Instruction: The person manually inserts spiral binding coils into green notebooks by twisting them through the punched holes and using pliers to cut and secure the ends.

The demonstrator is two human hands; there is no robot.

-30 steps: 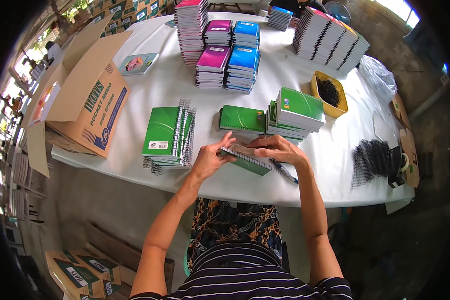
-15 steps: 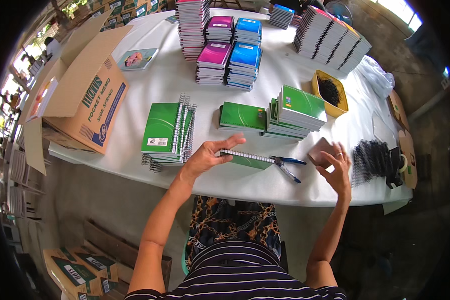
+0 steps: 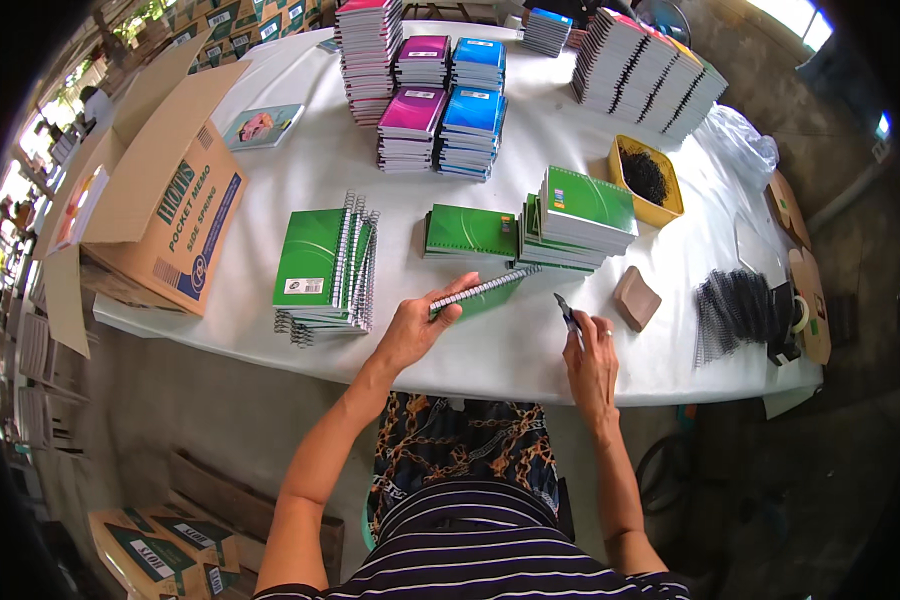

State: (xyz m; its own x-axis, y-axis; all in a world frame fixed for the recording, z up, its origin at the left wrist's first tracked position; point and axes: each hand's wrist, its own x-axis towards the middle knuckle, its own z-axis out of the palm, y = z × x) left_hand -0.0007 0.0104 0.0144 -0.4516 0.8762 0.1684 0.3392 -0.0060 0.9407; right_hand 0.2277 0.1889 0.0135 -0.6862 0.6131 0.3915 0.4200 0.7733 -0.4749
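My left hand (image 3: pixel 420 328) grips one end of a green spiral notebook (image 3: pixel 500 295), which is tilted with its wire-bound edge up and its far end raised toward the back. Closed round a pair of pliers (image 3: pixel 567 313), my right hand (image 3: pixel 592 368) is just right of that notebook; the pliers' dark jaws point away from me and their handles are mostly hidden in my palm. A brown block (image 3: pixel 637 299) lies on the table right of the pliers. Green notebooks with wire coils sticking out (image 3: pixel 315 258) are stacked left of my left hand.
Beyond my hands sit green notebook stacks (image 3: pixel 590 205). A yellow tub (image 3: pixel 673 210) holds small black bits; black coils (image 3: pixel 735 312) lie at the right beside a tape roll (image 3: pixel 801 314). Purple (image 3: pixel 412 110) and blue notebooks (image 3: pixel 474 108) stand farther back. An open carton (image 3: pixel 185 240) is at the left.
My right hand has let go of the brown block, moved left and picked up the pliers from the table. The held notebook's far end has swung up and away from me.
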